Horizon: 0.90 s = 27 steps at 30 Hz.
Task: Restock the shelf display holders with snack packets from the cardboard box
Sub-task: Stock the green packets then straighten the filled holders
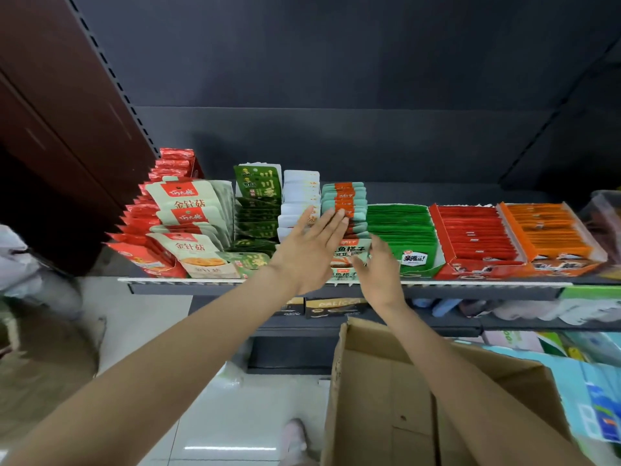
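Cardboard box at 5 o'clock. Left hand flat, fingers straight, touching teal-orange packets at 12. Right hand open, empty, alongside row.

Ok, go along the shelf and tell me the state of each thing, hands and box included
left hand: open, fingers straight, on the teal and orange packets
right hand: open, at the front of the same row
cardboard box: flaps open, inside not visible
green display box: full
red display box: full
orange display box: full
white packets: standing in a row
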Available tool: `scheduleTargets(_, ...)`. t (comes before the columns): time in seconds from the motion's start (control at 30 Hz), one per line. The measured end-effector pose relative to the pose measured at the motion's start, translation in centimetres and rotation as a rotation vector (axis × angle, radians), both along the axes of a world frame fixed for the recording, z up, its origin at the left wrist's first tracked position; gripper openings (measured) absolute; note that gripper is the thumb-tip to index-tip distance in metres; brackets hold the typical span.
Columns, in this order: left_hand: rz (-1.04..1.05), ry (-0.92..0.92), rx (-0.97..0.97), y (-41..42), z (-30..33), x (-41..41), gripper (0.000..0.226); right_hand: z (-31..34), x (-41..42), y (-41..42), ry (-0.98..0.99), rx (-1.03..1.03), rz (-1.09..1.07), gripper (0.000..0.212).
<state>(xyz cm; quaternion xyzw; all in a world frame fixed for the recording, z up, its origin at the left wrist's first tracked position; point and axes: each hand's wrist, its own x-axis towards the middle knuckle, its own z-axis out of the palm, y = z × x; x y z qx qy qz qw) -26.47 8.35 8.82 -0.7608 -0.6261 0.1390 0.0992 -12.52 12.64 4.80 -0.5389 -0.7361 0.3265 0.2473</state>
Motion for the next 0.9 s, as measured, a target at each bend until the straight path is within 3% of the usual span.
scheduleTargets(0.1,0.05,-0.005,-0.009,-0.2,0.4,1.1,0.082,0.6,-0.2,-0.5,-0.027,-0.143,0.087,0.079)
scheduleTargets(0.23,0.12,-0.084,-0.114,-0.1,1.0,2.2,0.087,1.4,0.9,-0.5,-0.004,-0.292,0.123,0.085)
scheduleTargets(0.43,0.19,-0.342,-0.154,0.0,1.9,2.4,0.08,2.4,1.5,0.1,0.042,-0.308,0.171,0.084)
scheduleTargets(0.57,0.232,-0.557,-0.055,-1.0,3.0,0.5,0.069,3.2,1.5,0.8,0.055,-0.25,0.156,0.079)
scheduleTargets(0.77,0.266,-0.566,-0.086,-2.6,3.1,-4.5,0.057,4.5,0.2,0.8,-0.101,-0.152,0.284,0.091)
scheduleTargets(0.9,0.141,-0.481,-0.133,-1.0,3.4,-5.0,0.056,5.4,-1.1,1.1,-0.42,-0.083,0.428,0.097)
